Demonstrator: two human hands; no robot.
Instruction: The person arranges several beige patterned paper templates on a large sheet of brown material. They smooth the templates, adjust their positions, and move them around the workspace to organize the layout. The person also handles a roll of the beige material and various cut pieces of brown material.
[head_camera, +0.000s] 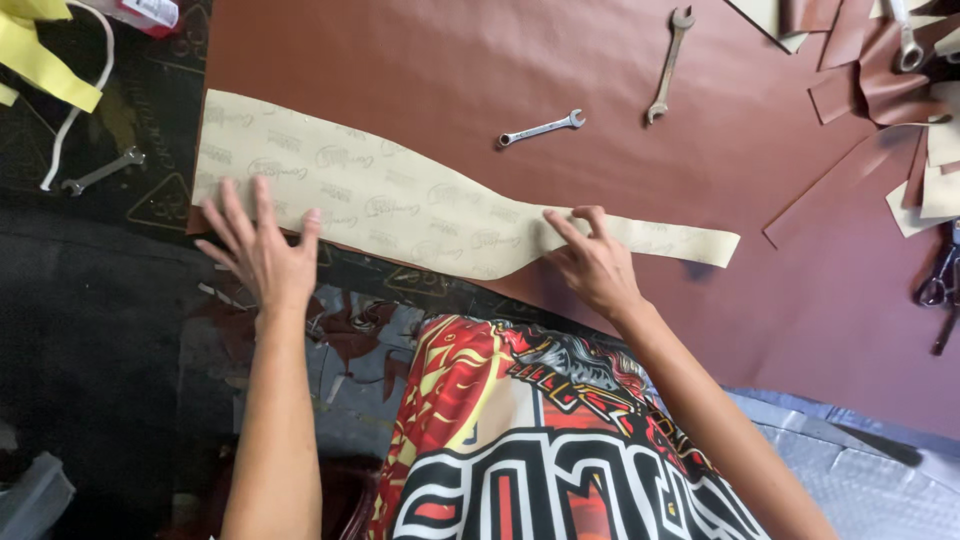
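Workshop, upholstery or leather cutting by look of it. Brown leatherette sheet (560, 60) spread over worktop, tan paper pattern (400, 205) laid on it. Spanners (541, 128) lying loose, offcuts (900, 90) heaped at right, scissors (940, 285) at edge.

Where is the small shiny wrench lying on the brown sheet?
The small shiny wrench lies on the brown sheet, upper centre, just above the tan paper pattern and left of a duller wrench.
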